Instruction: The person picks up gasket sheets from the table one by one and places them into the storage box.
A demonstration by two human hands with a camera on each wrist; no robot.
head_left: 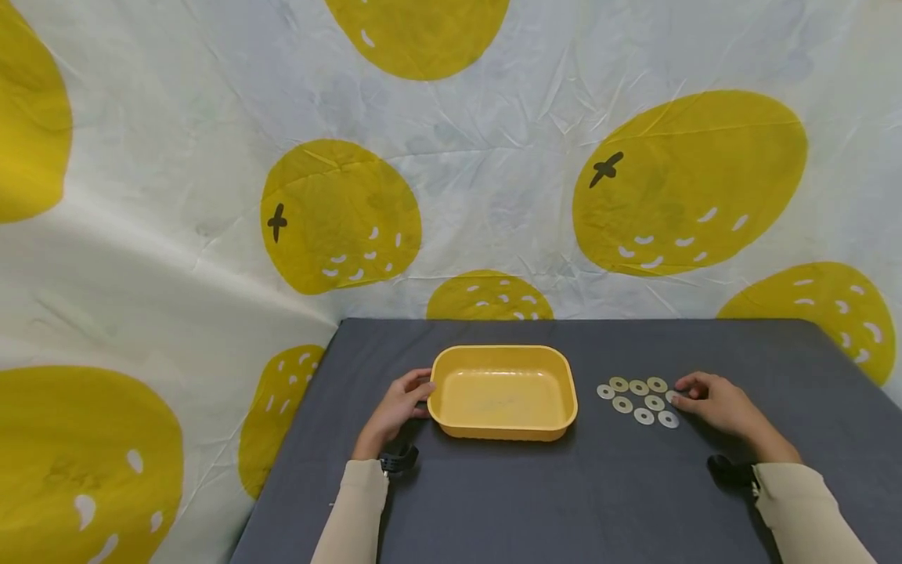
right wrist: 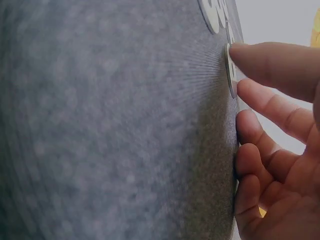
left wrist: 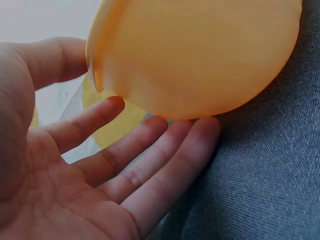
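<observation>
A yellow rectangular tray [head_left: 503, 432] stands on the dark cloth. At its left end my left hand [head_left: 400, 405] rests its thumb on the rim and its loosely extended fingertips [left wrist: 155, 125] against the outer wall. To the right of the tray lie several flat metal washers [head_left: 654, 403], some silver and some more brass-toned, each with a hole. My right hand [head_left: 720, 403] is at the right side of this group, thumb and index fingertip on a silver washer [right wrist: 230, 72]. Its other fingers curl down close to the cloth.
The dark grey cloth [head_left: 493, 501] covers the table, whose back edge meets a hanging white sheet [head_left: 493, 219] printed with large yellow fruit. Another part of the sheet hangs along the table's left side. Both wrists carry black straps.
</observation>
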